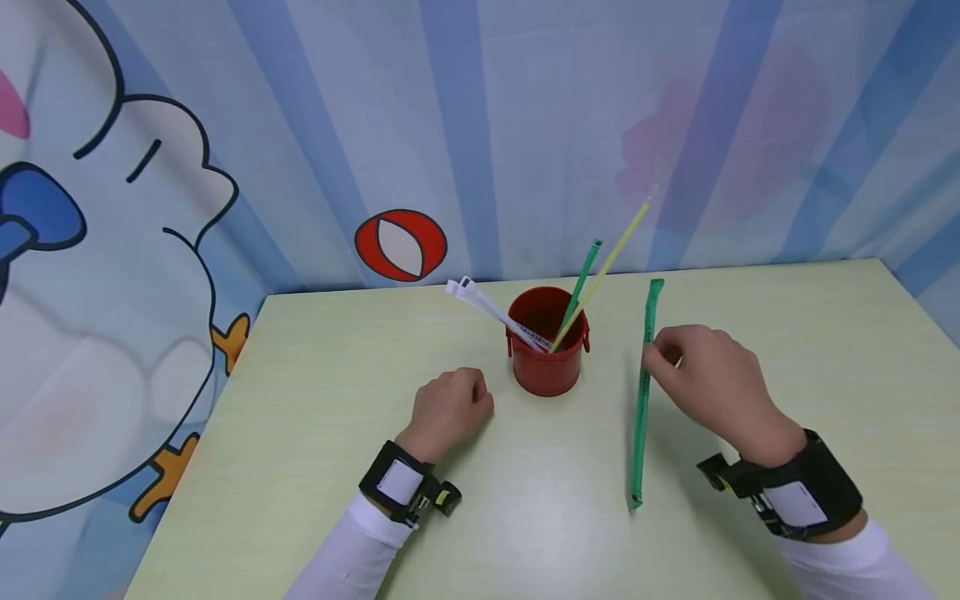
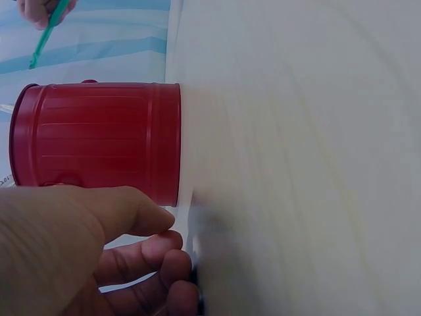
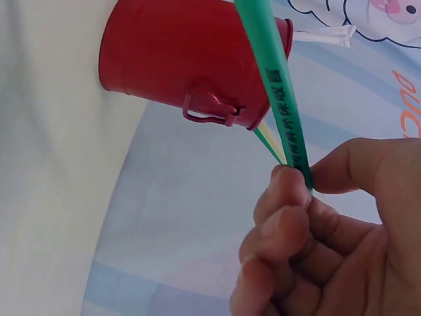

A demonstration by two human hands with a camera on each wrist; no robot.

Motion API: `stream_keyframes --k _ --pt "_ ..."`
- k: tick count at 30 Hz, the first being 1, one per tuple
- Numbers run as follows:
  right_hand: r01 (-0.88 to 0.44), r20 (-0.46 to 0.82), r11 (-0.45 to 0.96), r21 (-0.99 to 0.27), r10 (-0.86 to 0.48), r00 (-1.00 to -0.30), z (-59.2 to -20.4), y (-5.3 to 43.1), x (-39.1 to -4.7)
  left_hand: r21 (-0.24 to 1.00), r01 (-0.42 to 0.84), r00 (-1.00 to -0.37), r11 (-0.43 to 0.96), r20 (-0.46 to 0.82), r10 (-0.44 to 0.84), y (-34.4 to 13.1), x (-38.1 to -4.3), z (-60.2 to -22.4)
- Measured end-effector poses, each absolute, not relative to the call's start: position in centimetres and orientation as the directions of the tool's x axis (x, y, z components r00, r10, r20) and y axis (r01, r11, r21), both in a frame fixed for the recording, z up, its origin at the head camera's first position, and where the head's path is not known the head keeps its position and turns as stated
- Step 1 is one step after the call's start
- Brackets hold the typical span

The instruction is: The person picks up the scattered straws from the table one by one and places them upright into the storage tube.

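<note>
My right hand [image 1: 708, 387] pinches a straw in a green printed wrapper [image 1: 641, 433] between thumb and fingers. The straw stands steeply slanted, to the right of a small red bucket [image 1: 546, 377]; its print shows close up on the green wrapper [image 3: 276, 79] in the right wrist view. Inside the bucket lean a white wrapped straw [image 1: 483, 304], a yellow straw [image 1: 611, 254] and another green straw [image 1: 583, 279]. Left of the bucket, my left hand [image 1: 447, 408] rests at the table with loosely curled fingers [image 2: 135, 214], holding nothing.
A pale wooden table [image 1: 315, 400] carries the bucket. Behind it hangs a blue striped curtain [image 1: 525, 125] with cartoon prints. The table's far edge runs just behind the bucket, and its right edge is in view.
</note>
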State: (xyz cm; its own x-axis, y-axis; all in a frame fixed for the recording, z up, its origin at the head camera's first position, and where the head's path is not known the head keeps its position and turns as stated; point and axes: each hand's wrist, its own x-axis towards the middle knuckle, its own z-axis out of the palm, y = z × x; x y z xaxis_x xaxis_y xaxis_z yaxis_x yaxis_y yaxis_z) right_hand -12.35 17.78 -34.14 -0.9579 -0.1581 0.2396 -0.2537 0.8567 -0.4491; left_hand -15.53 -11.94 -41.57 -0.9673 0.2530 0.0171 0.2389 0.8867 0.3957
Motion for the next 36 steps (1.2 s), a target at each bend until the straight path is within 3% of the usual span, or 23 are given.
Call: stream_keyframes --k 17,36 --pt "-0.328 0.51 0.839 -0.434 -0.072 -0.857 -30.4 17.5 -13.8 0.396 0.227 -0.969 0.89 0.0 0.247 -11.9 -15.6 -41.5" --pt "-0.446 0.743 0.776 -0.446 0.044 -0.667 -27.8 15.9 -15.6 0.403 0.235 -0.968 0.884 0.012 0.252 -12.0 -15.6 -41.6"
